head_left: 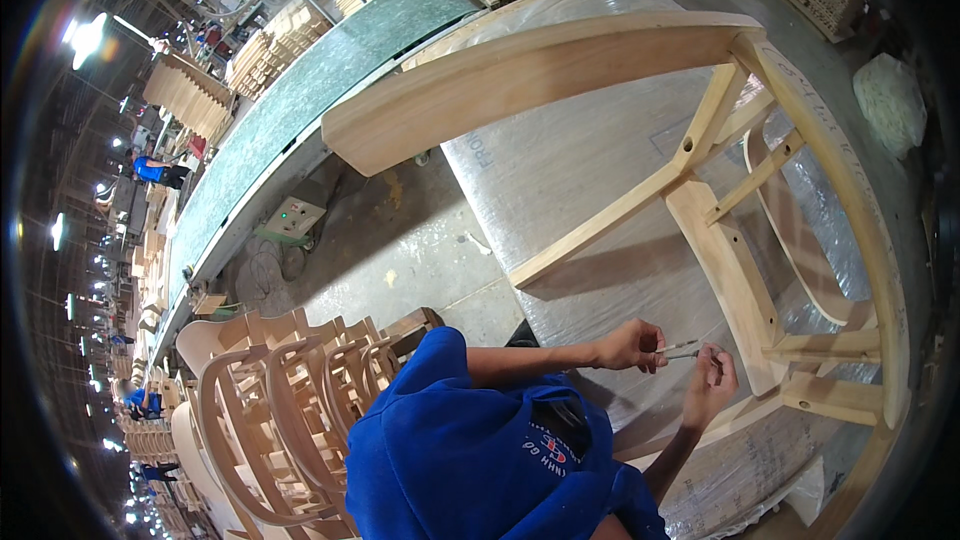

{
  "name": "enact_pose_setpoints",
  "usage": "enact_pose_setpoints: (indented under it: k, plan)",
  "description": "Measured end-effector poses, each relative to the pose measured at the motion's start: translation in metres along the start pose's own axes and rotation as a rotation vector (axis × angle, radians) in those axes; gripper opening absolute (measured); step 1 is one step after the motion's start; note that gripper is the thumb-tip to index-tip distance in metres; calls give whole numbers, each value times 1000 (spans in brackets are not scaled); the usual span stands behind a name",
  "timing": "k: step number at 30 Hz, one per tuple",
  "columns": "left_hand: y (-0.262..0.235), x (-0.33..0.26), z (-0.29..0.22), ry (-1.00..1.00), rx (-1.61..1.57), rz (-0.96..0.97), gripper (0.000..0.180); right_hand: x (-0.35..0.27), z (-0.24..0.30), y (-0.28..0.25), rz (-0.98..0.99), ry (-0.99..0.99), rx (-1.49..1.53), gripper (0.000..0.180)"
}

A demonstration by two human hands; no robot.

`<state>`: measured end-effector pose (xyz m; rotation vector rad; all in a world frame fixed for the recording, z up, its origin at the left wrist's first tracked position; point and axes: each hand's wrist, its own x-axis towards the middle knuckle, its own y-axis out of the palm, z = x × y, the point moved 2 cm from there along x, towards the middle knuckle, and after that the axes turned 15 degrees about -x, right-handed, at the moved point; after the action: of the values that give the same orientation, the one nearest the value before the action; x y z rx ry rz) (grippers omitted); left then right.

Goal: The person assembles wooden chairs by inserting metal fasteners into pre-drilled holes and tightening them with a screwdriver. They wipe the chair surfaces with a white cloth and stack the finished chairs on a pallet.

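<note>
Clock places are taken from the hands, with 12 toward the top. The left hand has its grip pinched nearly closed on a slender pale piece; the right hand, just beside it at 4, has its grip drawn in around a thin dark rod, both too small to identify. They are above a counter wrapped in glossy, wrinkled clear plastic. The smooth, pale-grained wooden frame lies across it: a broad curved panel at 11, a long bowed rail at 1 to 3, and squared struts between, some with round holes. Its short flat board stands close at 1, crowding the right hand. Farther off are a long mottled-green surface at 10, a socket box between 9 and 10, nested curved chair frames near 9, and a bulging whitish bag between 1 and 2.
</note>
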<state>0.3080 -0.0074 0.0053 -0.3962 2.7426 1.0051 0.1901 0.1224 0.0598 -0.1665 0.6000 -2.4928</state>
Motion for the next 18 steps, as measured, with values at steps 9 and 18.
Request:
enact_pose_setpoints:
  k: [9,18]
  plan:
    - [-18,4,11,116,245,-232,25,-6,-4,-10,-63,117,72,20]
    - [-17,28,10,317,665,-250,14,-22,-23,-78,-363,62,-162,20]
